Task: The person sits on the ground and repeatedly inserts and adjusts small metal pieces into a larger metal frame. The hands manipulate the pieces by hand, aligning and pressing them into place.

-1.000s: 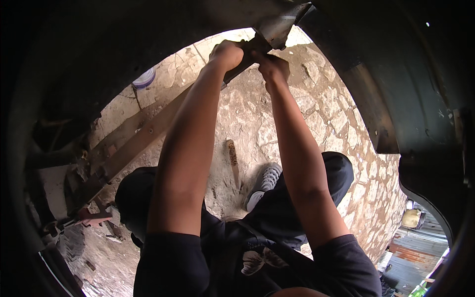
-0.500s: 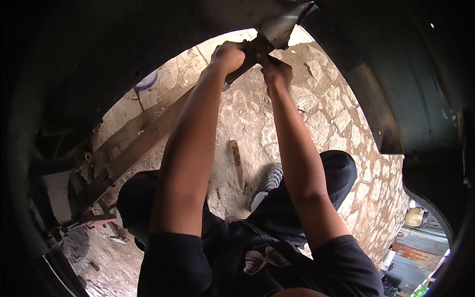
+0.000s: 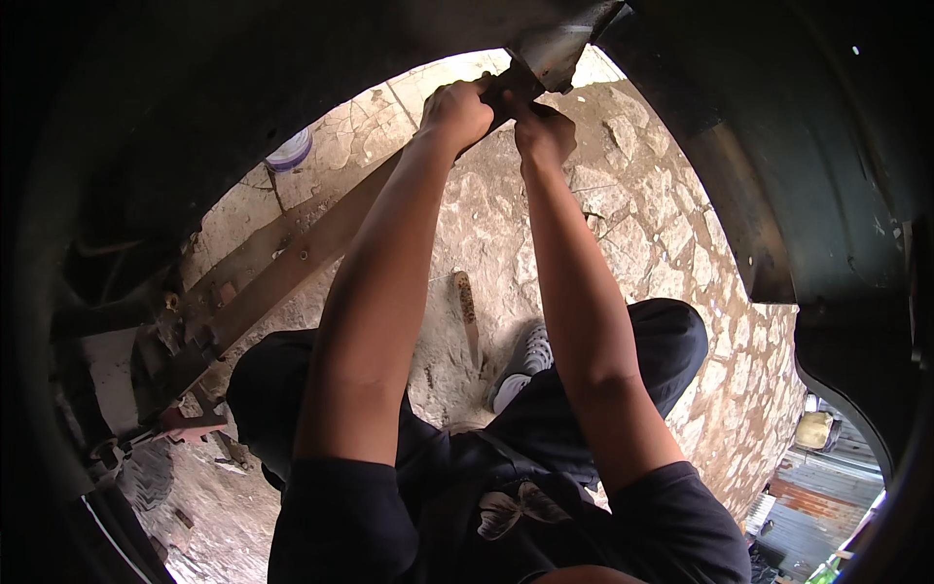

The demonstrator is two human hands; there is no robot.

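Note:
A long brown metal beam (image 3: 309,248) runs from the lower left up to a bent metal bracket (image 3: 553,56) at the top of the view. Near its far end my left hand (image 3: 461,115) is closed around the beam. Just right of it, my right hand (image 3: 545,134) is curled against the same end, its thumb on the dark metal. Both arms stretch forward. The undersides of the fingers and whatever lies between the hands are hidden in shadow.
Dark curved metal panels (image 3: 749,195) arch around me. A blade-like tool with a speckled handle (image 3: 466,300) lies on the stone floor (image 3: 632,243) beside my shoe (image 3: 525,360). A white and purple container (image 3: 290,153) stands at the far left. Metal parts (image 3: 190,423) crowd the lower left.
My left hand has shifted slightly right along the beam, and a small metal piece below it is now out of sight. My right hand keeps nearly the same place.

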